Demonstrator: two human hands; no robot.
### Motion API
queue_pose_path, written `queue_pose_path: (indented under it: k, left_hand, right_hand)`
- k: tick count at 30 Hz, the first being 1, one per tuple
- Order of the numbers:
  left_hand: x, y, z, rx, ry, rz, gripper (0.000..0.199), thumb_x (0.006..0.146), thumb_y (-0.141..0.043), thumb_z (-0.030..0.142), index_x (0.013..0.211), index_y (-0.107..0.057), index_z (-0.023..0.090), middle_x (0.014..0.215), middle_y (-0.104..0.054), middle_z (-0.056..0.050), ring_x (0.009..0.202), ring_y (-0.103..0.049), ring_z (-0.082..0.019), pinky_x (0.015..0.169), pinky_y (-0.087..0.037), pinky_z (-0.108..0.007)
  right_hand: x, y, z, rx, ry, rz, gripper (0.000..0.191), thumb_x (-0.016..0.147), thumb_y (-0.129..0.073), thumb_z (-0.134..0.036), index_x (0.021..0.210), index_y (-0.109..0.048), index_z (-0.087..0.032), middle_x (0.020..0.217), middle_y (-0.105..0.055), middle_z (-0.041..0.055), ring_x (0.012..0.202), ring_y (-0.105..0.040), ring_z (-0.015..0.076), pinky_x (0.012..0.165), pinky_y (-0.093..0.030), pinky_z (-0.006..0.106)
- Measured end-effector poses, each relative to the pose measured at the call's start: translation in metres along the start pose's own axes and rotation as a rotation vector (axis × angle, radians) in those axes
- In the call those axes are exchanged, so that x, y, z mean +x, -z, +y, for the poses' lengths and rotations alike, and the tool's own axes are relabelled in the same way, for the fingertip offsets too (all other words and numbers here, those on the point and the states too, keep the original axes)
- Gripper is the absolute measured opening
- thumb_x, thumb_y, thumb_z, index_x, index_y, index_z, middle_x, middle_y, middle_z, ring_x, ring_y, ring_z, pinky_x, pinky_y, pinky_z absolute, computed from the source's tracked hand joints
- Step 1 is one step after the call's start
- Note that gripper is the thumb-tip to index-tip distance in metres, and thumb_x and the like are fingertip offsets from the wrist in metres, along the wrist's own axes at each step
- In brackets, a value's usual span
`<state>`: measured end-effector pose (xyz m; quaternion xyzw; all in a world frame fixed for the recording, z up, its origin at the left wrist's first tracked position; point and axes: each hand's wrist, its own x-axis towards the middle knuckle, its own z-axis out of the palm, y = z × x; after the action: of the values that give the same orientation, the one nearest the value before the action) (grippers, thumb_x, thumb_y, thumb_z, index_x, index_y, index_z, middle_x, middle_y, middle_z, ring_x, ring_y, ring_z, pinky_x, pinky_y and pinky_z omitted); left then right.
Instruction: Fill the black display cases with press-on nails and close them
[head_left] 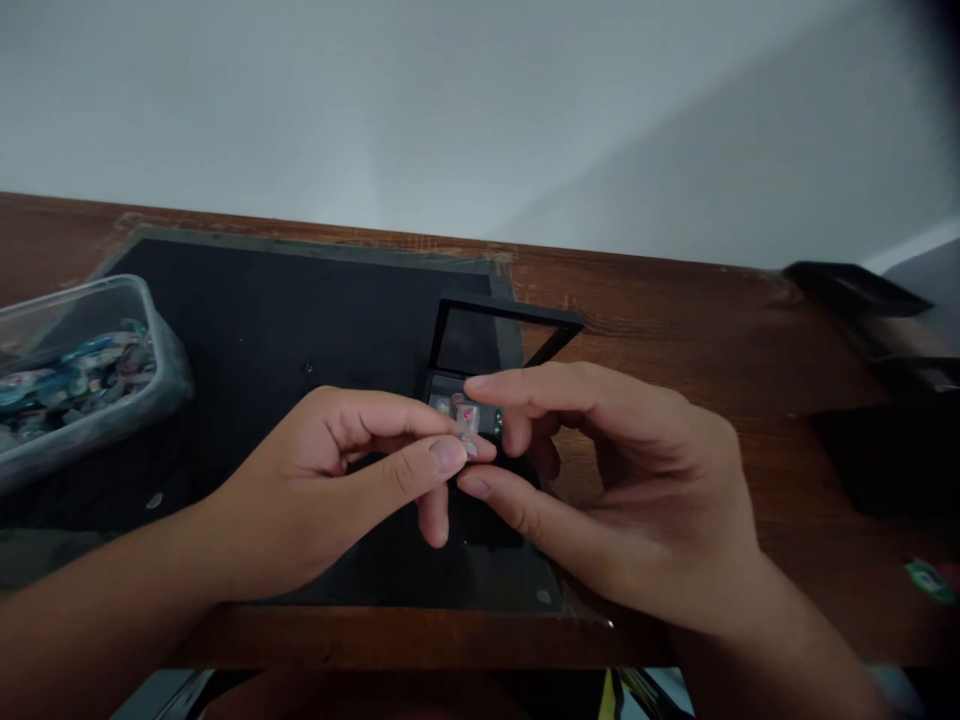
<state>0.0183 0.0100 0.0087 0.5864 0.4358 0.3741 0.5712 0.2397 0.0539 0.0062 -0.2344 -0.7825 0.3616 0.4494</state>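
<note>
Between the thumb and fingers of my left hand [352, 480] is a small clear piece with a red spot [468, 418]. It is held over the middle of the mat. My right hand [615, 490] faces it from the right, its thumb and index finger apart on either side of the piece. The index tip is close to its upper edge, and whether it touches I cannot tell. Just behind the fingers stands a small black box with a raised frame-like lid [510, 310]. Small items show inside the box, partly hidden by my hands.
A clear plastic tub [169, 365] full of small shiny pieces stands on the left. Under my hands lies a dark mat [247, 310] on a brown wooden table [660, 320]. Black frame-like boxes [862, 288] and a small green item [930, 580] are at the right.
</note>
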Motion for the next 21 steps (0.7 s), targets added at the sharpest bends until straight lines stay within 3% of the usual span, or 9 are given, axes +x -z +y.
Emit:
queue_pose_path:
  k: [3,9,16,21]
  left_hand:
    - [-0.0002,0.0002,-0.0002,0.003,0.018,0.013,0.036,0.106,-0.07,0.033,0.074,-0.082,0.023,0.062,-0.076,0.004,0.066,-0.069,-0.01,0.071,-0.057,-0.017]
    - [0.0014,-0.0006,0.0019,0.029,0.01,0.074,0.022,0.099,-0.074,0.028,0.079,-0.082,0.024,0.06,-0.075,0.006,0.061,-0.067,-0.008,0.064,-0.054,-0.014]
    - [0.0024,-0.0018,0.0044,0.026,-0.001,0.096,0.026,0.098,-0.073,0.027,0.073,-0.078,0.024,0.058,-0.074,0.006,0.056,-0.064,-0.006,0.058,-0.052,-0.01]
    - [0.0024,-0.002,0.003,0.038,-0.022,0.116,0.026,0.1,-0.071,0.023,0.074,-0.077,0.023,0.059,-0.074,0.006,0.056,-0.064,-0.005,0.06,-0.052,-0.009]
  right_hand:
    - [0.0003,-0.001,0.002,-0.01,0.046,-0.007,0.036,0.089,-0.088,-0.002,0.12,-0.082,-0.019,0.099,-0.083,-0.0038,0.079,-0.068,0.0054,0.068,-0.057,0.019]
    - [-0.0003,0.0003,0.0011,-0.042,0.088,0.012,0.024,0.091,-0.089,-0.006,0.111,-0.084,-0.019,0.084,-0.078,-0.0051,0.07,-0.065,0.0064,0.061,-0.054,0.021]
    - [0.0013,0.0005,-0.0017,-0.08,0.124,0.074,0.016,0.092,-0.088,-0.005,0.098,-0.085,-0.02,0.074,-0.075,-0.0036,0.064,-0.067,0.0079,0.059,-0.056,0.021]
    - [-0.0004,-0.001,-0.0041,-0.097,0.075,0.084,0.021,0.091,-0.089,-0.003,0.097,-0.086,-0.023,0.073,-0.074,-0.0049,0.063,-0.067,0.0081,0.061,-0.057,0.021]
